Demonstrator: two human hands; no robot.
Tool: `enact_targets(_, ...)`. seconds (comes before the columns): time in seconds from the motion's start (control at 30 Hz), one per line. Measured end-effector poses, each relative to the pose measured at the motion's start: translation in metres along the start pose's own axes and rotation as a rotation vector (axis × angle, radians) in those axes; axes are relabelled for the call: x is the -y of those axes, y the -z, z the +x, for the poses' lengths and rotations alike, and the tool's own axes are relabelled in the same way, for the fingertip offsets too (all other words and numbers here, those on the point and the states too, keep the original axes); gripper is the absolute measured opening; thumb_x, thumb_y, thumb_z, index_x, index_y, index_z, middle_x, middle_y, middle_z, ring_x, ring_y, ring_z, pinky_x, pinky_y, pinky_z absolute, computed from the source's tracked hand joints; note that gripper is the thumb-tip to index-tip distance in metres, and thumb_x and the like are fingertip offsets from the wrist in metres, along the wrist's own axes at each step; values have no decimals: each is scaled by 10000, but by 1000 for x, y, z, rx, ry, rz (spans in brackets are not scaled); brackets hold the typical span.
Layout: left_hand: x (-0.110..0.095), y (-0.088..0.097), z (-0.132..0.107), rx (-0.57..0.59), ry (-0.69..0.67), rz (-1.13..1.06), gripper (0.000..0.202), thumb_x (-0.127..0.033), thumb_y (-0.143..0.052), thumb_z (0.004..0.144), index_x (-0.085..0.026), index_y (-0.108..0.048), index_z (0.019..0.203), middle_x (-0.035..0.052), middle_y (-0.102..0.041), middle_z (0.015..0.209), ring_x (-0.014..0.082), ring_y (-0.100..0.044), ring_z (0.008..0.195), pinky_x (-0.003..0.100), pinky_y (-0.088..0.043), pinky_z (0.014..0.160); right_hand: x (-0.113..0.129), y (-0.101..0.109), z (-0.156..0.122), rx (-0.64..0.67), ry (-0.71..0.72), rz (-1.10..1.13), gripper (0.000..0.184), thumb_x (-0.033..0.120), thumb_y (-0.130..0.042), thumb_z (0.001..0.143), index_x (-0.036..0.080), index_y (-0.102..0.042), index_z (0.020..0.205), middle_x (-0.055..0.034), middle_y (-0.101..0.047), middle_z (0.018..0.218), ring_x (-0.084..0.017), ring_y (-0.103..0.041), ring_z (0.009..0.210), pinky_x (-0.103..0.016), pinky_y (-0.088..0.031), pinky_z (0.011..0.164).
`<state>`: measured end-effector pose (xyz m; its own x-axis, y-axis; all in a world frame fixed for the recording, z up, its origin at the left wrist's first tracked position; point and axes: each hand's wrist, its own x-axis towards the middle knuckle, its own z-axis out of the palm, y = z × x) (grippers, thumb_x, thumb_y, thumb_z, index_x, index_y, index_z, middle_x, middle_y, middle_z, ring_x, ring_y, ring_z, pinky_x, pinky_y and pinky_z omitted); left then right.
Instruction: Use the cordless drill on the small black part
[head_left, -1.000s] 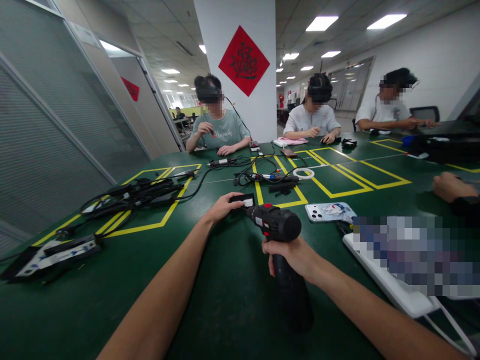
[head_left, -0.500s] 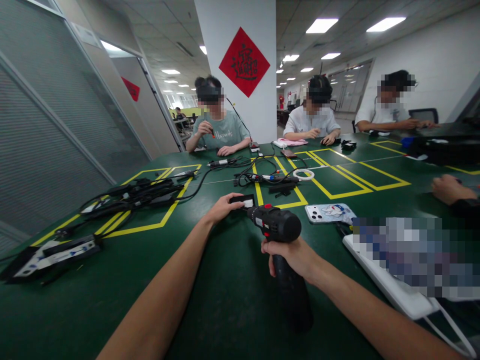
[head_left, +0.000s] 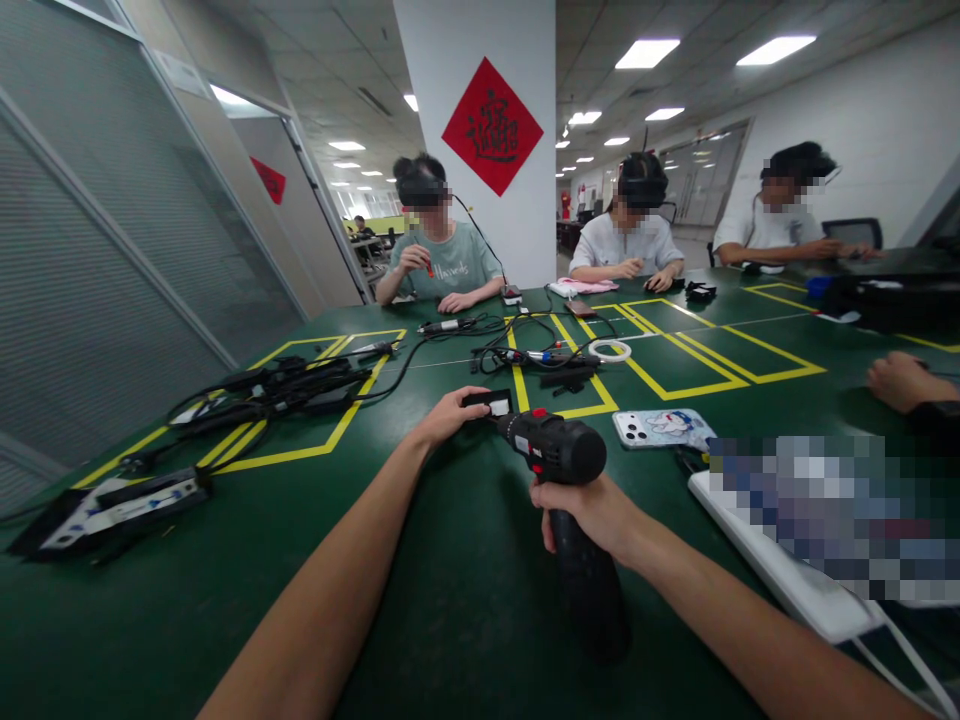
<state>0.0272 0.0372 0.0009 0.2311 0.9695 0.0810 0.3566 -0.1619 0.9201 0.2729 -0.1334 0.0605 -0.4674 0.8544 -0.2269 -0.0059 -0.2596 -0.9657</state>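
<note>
Right hand: wrapped round cordless drill, toward near edge of bench.
Left hand: pinching black part.
Drill step: apparently driving; calls for steady alignment.

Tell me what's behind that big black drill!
Beyond the drill, I see yellow lines on the green table, some black pieces and a white ring. The drill covers the patch right behind its body, so I can't tell what's there.
</note>
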Motion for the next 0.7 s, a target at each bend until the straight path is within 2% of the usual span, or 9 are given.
enact_targets(0.53,0,1,1,-13,-43,32,560,-377,-674,610,-177,-579,1124,74,-629,1079,241,-583,953,370,-449,867,2,-3,-1,-13,3,6,96,226,-559,670,147,-549,724,32,-506,406,-122,-514,388,-215,-353,426)
enact_targets(0.7,-5,0,-1,-18,-11,40,582,-399,-677,601,-179,-579,1130,70,-629,1088,248,-580,974,369,-445,881,3,-3,-1,-10,-6,27,109,229,-562,671,151,-542,745,38,-509,429,-122,-519,397,-222,-358,438)
